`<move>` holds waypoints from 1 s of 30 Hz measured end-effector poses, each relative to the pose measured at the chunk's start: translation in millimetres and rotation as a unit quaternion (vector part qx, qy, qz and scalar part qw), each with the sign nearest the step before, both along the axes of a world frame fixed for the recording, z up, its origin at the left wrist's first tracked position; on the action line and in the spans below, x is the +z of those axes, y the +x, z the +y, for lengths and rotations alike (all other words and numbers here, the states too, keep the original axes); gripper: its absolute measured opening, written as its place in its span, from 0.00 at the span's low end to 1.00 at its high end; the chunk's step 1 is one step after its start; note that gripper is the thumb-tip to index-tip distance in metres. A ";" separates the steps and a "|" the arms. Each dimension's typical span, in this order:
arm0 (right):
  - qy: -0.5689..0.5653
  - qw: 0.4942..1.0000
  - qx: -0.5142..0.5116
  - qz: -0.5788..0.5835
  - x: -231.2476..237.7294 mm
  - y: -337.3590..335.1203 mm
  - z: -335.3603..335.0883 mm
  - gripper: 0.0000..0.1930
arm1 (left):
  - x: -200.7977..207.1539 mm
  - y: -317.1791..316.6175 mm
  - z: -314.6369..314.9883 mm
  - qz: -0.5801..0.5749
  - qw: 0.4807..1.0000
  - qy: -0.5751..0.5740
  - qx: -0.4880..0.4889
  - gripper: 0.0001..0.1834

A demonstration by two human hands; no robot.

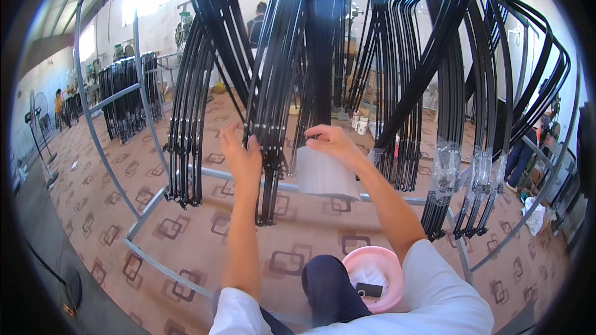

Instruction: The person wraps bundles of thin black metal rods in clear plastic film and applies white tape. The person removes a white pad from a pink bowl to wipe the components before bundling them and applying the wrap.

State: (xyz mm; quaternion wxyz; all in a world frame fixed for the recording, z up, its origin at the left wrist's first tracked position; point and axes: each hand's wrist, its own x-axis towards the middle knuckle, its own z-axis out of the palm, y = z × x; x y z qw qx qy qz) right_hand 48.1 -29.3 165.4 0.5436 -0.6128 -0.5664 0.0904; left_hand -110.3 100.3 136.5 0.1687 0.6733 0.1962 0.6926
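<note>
My right hand pinches the top edge of a thin whitish sheet, perhaps foam or plastic, that hangs down below the fingers. My left hand is raised at the left side of a bundle of black metal tubes, fingers and thumb apart; whether it touches the tubes I cannot tell. Small fittings show along this bundle's lower part, and its ends hang above the floor between my forearms. To the right, other black tube bundles have clear plastic wrapped around their lower parts.
A grey metal rack frame surrounds the hanging tubes. By my knee stands a pink basin with white material and a small dark object inside. More tubes hang at left. People work farther back, and a standing fan is far left.
</note>
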 end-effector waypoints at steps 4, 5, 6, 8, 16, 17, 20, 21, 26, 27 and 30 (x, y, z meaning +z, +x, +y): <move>0.015 1.000 -0.025 0.005 -13.8 27.7 1.3 0.13 | -11.3 11.6 -0.6 0.023 1.000 -0.005 0.006 0.21; 0.025 0.999 -0.040 -0.001 -24.8 36.5 4.2 0.13 | -16.9 14.3 -0.6 0.033 0.999 -0.009 0.010 0.22; -0.034 0.999 -0.017 0.012 -30.4 37.6 5.4 0.14 | -20.7 12.9 7.1 0.034 0.999 -0.037 -0.007 0.24; -0.152 0.987 0.039 0.043 -42.7 29.9 13.0 0.15 | -28.1 4.8 34.5 0.031 0.988 -0.125 -0.080 0.26; 0.034 0.990 -0.138 0.008 -104.9 57.4 36.3 0.17 | -36.9 9.1 51.1 0.151 0.904 -0.305 -0.260 0.29; 0.102 0.968 -0.229 -0.003 -104.8 64.0 45.8 0.21 | -37.4 7.6 51.7 0.135 0.944 -0.233 -0.192 0.27; 0.064 0.937 -0.343 -0.016 -63.1 63.3 48.0 0.29 | -35.6 9.9 27.6 0.022 0.999 0.021 0.017 0.17; 0.048 0.941 -0.333 -0.037 -47.4 71.5 47.7 0.29 | -13.3 6.6 -4.7 0.024 0.999 0.014 0.020 0.13; -0.049 0.946 -0.248 -0.204 -2.7 107.1 66.2 0.23 | 42.6 57.4 -39.0 0.048 0.947 -0.005 -0.317 0.16; 0.039 0.990 -0.097 -0.096 -18.1 146.6 78.8 0.24 | 59.1 78.4 -44.2 0.043 0.935 0.007 -0.351 0.24; -0.040 0.974 -0.153 -0.161 33.2 56.6 50.4 0.32 | 77.4 94.3 -5.1 0.001 0.970 0.003 -0.244 0.36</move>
